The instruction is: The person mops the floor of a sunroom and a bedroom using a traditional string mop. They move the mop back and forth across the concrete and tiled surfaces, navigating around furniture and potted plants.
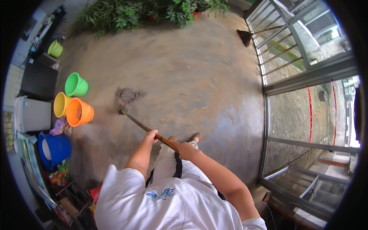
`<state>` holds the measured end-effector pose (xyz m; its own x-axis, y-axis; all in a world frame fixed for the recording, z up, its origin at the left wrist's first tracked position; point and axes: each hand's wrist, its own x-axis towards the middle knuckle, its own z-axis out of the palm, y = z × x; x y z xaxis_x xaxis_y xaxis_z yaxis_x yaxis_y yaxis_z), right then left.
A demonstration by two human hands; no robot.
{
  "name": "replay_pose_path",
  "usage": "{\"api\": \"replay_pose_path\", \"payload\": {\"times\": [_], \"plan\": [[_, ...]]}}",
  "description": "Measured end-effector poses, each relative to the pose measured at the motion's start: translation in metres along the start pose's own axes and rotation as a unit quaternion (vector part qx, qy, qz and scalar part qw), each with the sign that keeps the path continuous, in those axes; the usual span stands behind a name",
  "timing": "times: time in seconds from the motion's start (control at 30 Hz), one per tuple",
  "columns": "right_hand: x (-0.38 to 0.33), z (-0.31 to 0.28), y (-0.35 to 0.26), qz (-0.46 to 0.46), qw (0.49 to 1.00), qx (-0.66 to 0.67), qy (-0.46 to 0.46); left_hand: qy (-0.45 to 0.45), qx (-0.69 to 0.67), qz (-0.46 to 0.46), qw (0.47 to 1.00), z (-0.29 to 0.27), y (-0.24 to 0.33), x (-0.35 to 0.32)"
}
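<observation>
1. The mop's wooden handle [135,120] vanishes under the right hand [186,150], so its upper end is hidden.
2. The right hand's fingers are wrapped on the handle, mostly hidden behind the back of the hand; the left hand [151,135] is clamped around it farther down, nearer the mop head [129,97].
3. The grey strands of the mop head lie spread on the floor [184,73], ahead and to the left, near the buckets.
4. The plants [130,15] are cut off by the upper edge; their pots are mostly covered by leaves.
5. A dark-headed tool [244,37] by the window frame [306,74] is hard to make out: broom or mop, I cannot tell.
6. Five buckets stand at left: one green [76,84], one yellow [61,104], one orange [79,113], one blue [57,149], one yellow-green [55,48].
7. Two red strips [310,115] show beyond the glass.
8. Two feet [197,137] show, one partly behind the handle.
</observation>
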<state>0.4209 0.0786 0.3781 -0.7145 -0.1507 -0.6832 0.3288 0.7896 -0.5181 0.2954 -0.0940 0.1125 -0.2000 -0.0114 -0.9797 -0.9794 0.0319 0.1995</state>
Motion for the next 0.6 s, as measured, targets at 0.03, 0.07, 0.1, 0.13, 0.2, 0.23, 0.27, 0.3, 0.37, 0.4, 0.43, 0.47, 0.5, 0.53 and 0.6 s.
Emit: {"api": "replay_pose_path", "payload": {"times": [0.03,0.07,0.1,0.13,0.2,0.23,0.27,0.3,0.37,0.4,0.43,0.47,0.5,0.53,0.6], "plan": [[0.004,-0.005,0.001,-0.009,1.000,-0.007,-0.012,0.006,-0.014,0.002,1.000,-0.006,0.000,0.003],[0.007,-0.009,0.003,-0.017,1.000,-0.012,-0.023,0.000,-0.040,-0.004,0.999,-0.010,-0.003,0.005],[0.010,-0.012,0.005,-0.025,0.998,-0.036,-0.036,-0.005,-0.070,-0.006,0.998,-0.016,-0.010,0.017],[0.014,-0.017,0.012,-0.026,0.997,-0.059,-0.044,-0.016,-0.094,-0.010,0.995,-0.010,-0.013,0.017],[0.013,-0.036,0.026,-0.033,0.994,-0.091,-0.056,-0.014,-0.177,-0.019,0.984,0.008,-0.022,0.020],[0.004,-0.057,0.028,-0.039,0.992,-0.102,-0.061,-0.010,-0.211,-0.023,0.977,0.020,-0.027,0.021],[-0.001,-0.072,0.035,-0.044,0.991,-0.111,-0.067,-0.008,-0.244,-0.027,0.969,0.033,-0.033,0.022],[-0.004,-0.083,0.050,-0.047,0.988,-0.131,-0.074,-0.013,-0.282,-0.029,0.959,0.053,-0.037,0.020],[-0.008,-0.104,0.083,-0.050,0.981,-0.165,-0.087,0.016,-0.306,-0.038,0.951,0.105,-0.039,0.005],[-0.013,-0.117,0.096,-0.039,0.981,-0.171,-0.087,0.034,-0.316,-0.041,0.947,0.128,-0.039,-0.004],[-0.021,-0.132,0.106,-0.033,0.979,-0.181,-0.090,0.036,-0.320,-0.031,0.946,0.146,-0.046,0.000],[-0.028,-0.145,0.116,-0.025,0.977,-0.189,-0.092,0.020,-0.354,-0.019,0.935,0.161,-0.051,0.005],[-0.032,-0.155,0.129,-0.024,0.975,-0.202,-0.084,0.000,-0.386,-0.010,0.923,0.180,-0.054,0.006],[-0.036,-0.164,0.141,-0.023,0.974,-0.214,-0.075,-0.021,-0.415,-0.002,0.910,0.199,-0.054,0.008],[-0.043,-0.182,0.166,-0.015,0.970,-0.238,-0.051,-0.032,-0.427,-0.004,0.904,0.240,-0.054,0.012]]}}
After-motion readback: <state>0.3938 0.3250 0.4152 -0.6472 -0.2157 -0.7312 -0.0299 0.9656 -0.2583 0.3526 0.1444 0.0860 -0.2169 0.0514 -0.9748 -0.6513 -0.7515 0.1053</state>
